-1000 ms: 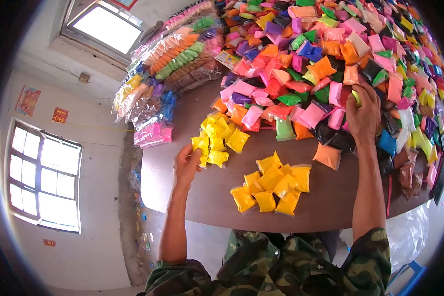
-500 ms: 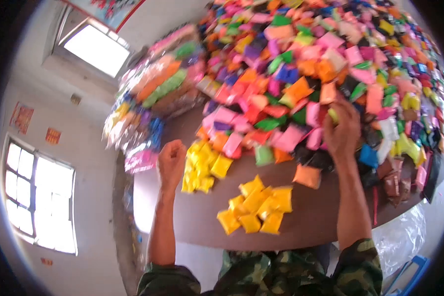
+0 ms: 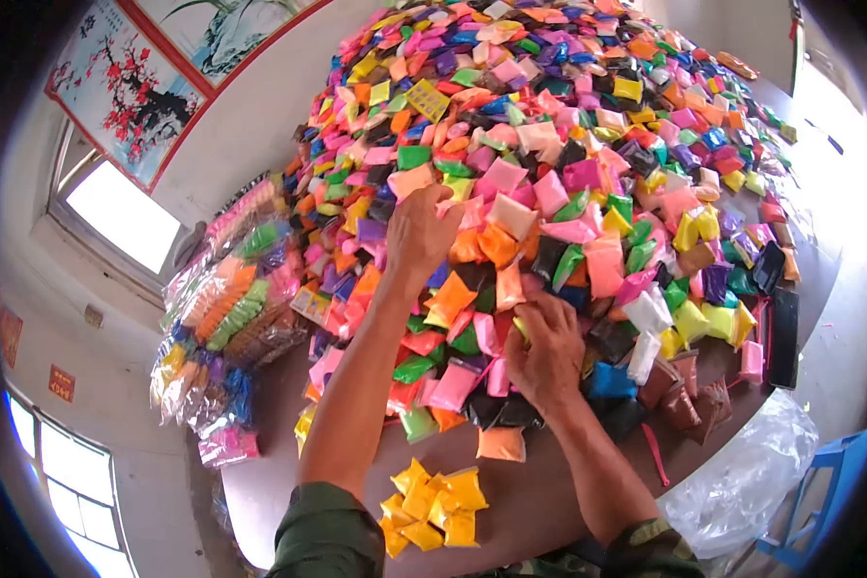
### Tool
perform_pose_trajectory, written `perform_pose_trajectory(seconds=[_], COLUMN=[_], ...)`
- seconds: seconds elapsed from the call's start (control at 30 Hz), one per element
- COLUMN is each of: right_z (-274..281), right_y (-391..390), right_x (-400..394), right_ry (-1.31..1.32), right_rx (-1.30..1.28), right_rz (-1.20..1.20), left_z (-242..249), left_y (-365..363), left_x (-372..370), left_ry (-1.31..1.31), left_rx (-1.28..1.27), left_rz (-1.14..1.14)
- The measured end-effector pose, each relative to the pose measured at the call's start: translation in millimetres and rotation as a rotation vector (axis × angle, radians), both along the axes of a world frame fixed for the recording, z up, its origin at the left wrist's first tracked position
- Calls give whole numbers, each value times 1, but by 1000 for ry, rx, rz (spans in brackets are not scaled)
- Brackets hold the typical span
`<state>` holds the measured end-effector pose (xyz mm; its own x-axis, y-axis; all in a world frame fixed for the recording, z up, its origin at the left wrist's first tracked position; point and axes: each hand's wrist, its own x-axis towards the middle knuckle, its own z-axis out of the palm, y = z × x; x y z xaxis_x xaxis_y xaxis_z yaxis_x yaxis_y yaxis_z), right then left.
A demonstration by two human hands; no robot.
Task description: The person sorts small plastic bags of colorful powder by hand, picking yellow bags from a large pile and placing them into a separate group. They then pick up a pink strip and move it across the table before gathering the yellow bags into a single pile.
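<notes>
My left hand (image 3: 420, 231) reaches over the heap of small coloured packets (image 3: 588, 106), its fingers bent and slightly apart, beside a peach packet (image 3: 411, 181) and a yellow-green packet (image 3: 459, 186). I see nothing held in it, though its fingertips are partly hidden. Lower in the heap, my right hand (image 3: 549, 354) is closed on a yellow packet (image 3: 521, 328), of which only a small part shows. An orange packet (image 3: 509, 287) lies just beyond these fingers. Near the table's front edge sits a small group of yellow-orange packets (image 3: 433, 506).
Large clear bags of sorted packets (image 3: 231, 308) stand at the left. A single peach packet (image 3: 501, 444) lies at the heap's near edge on the brown table (image 3: 559, 482). Clear plastic sheeting (image 3: 742, 472) and a blue stool (image 3: 828, 491) are at the lower right.
My left hand has gone from a fist above the table's left side to far over the heap. My right hand stays low in the heap with the yellow packet. The view has shifted.
</notes>
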<state>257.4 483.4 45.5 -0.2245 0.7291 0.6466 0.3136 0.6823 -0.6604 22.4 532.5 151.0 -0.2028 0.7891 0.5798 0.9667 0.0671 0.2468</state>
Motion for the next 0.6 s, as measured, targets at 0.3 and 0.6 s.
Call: perform_pose_trajectory(seconds=[0.3, 0.6], right_z=[-3, -8], right_y=[1, 3], right_x=[0, -3], right_ry=[-13, 31], right_rx=[-55, 31], right_rz=[-6, -3], left_z=[-16, 26], left_y=[74, -90], left_x=[-21, -6], left_ry=[-55, -800], left_rx=[-169, -54], left_rz=[250, -15])
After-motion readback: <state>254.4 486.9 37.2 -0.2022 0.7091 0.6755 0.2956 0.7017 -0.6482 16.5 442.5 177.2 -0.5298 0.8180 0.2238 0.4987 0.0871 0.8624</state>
